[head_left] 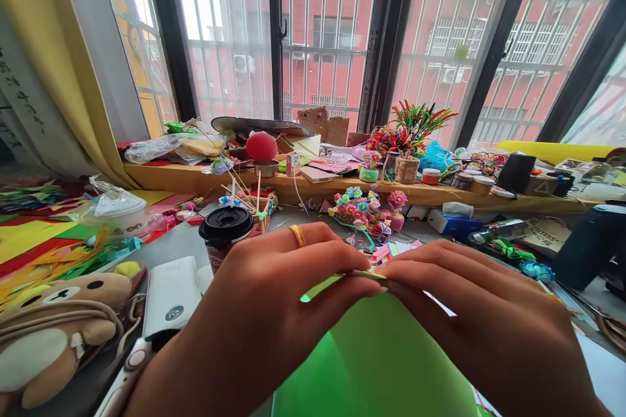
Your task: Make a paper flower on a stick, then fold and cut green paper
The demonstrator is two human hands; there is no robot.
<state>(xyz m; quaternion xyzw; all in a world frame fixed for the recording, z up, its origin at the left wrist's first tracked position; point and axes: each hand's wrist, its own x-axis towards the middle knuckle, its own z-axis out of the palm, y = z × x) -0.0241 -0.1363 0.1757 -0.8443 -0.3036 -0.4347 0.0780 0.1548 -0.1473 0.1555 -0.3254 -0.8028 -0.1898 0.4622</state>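
Holds the green paper [386, 345] at near centre, narrowly pinching its far edge between thumb and fingers of the left hand [274, 293] (wears a yellow ring [296, 236] there). Pinches the same edge, just as narrowly, slightly to the right with the right hand [469, 300]. Has a black-lidded cup [225, 225], white device [169, 293] and plush bear [73, 322] at left, a red ball [261, 146] on the far ledge [195, 178].

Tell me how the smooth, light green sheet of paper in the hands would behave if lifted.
The smooth, light green sheet of paper would probably flex easily, as its surface visibly curves. It is likely light for its size: the left hand and right hand pinch just its upper edge.
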